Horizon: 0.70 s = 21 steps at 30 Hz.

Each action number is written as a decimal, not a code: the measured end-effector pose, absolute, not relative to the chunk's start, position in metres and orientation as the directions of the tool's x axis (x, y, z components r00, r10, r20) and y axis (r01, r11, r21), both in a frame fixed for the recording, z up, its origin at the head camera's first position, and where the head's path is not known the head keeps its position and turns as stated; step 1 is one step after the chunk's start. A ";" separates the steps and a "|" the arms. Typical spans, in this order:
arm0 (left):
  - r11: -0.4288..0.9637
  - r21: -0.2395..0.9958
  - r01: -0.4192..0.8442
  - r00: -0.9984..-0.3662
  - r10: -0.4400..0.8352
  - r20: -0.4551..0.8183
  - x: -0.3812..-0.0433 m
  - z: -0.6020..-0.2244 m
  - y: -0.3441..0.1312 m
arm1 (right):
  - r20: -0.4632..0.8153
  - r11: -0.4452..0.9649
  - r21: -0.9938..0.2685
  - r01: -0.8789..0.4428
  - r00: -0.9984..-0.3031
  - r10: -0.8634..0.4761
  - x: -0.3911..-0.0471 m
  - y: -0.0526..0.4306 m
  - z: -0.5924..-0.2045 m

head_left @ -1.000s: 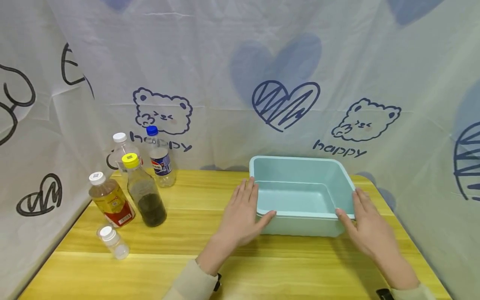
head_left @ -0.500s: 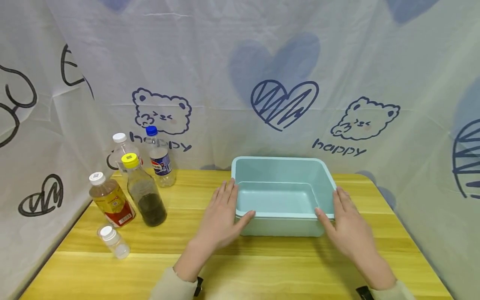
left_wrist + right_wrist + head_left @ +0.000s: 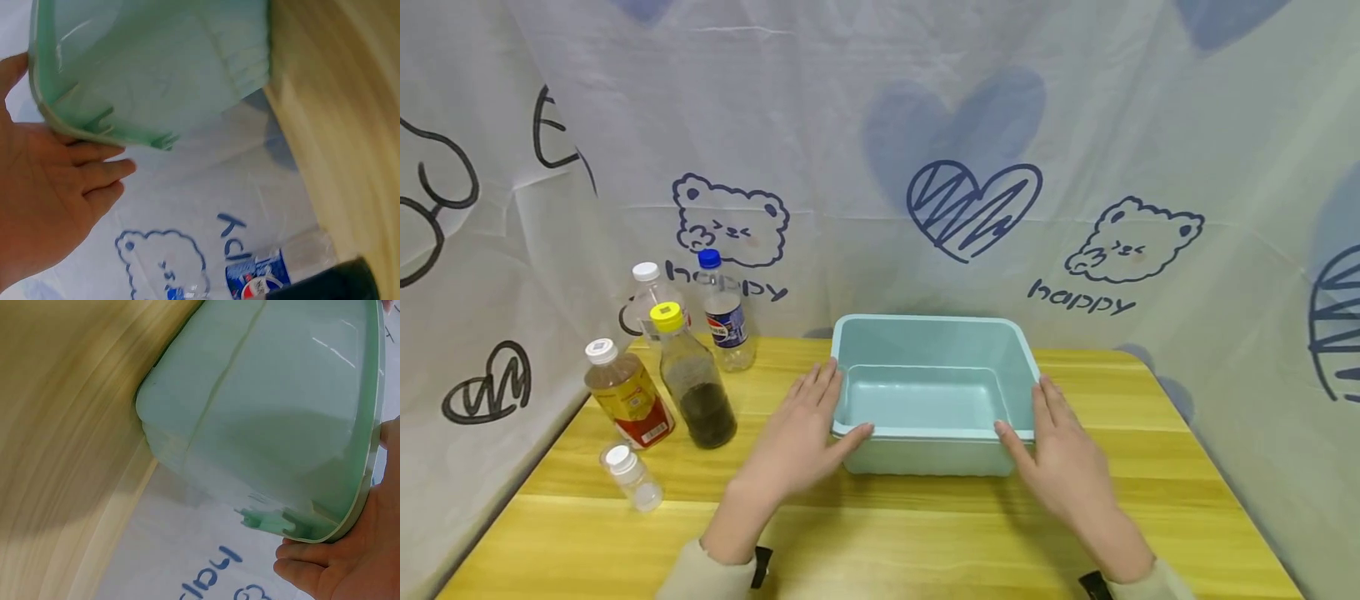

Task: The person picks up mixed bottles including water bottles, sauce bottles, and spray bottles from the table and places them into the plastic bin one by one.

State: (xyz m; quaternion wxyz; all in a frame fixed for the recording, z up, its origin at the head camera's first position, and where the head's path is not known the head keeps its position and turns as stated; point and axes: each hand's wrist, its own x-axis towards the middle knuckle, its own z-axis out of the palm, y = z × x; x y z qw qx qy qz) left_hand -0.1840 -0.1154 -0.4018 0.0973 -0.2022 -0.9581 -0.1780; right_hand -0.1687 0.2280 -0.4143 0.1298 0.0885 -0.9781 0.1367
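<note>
A pale green plastic tub (image 3: 925,454) stands on the wooden table, hollow side up and with nothing in it. My left hand (image 3: 797,433) lies along its left side, fingers straight, thumb at the front rim. On the opposite side my right hand (image 3: 1063,454) presses in the same way, its thumb also at the front rim. In the left wrist view, straight fingers (image 3: 100,175) reach under the edge of the rim. The right wrist view shows fingers (image 3: 306,562) beneath the rim near a corner.
Left of the tub stand a dark-liquid bottle with a yellow cap (image 3: 703,408), an amber bottle (image 3: 636,404), a Pepsi bottle (image 3: 727,325) and a clear white-capped bottle (image 3: 651,296). A small clear jar (image 3: 634,477) is nearer the front. A printed cloth (image 3: 865,250) hangs behind the table (image 3: 925,533).
The tub has slid left across the table between both hands, which moved with it. The bottles and the jar have stayed where they were.
</note>
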 end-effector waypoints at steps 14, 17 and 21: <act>0.857 0.351 0.378 -0.925 0.341 0.166 -0.175 -0.377 -0.151 | 0.277 0.940 -0.244 -0.240 -0.946 -0.170 -0.159 0.200 -0.408; 0.856 0.365 0.365 -0.931 0.332 0.151 -0.173 -0.375 -0.155 | 0.267 0.939 -0.241 -0.247 -0.947 -0.181 -0.156 0.199 -0.406; 0.854 0.381 0.355 -0.935 0.330 0.131 -0.172 -0.373 -0.157 | 0.261 0.931 -0.250 -0.265 -0.945 -0.199 -0.152 0.202 -0.402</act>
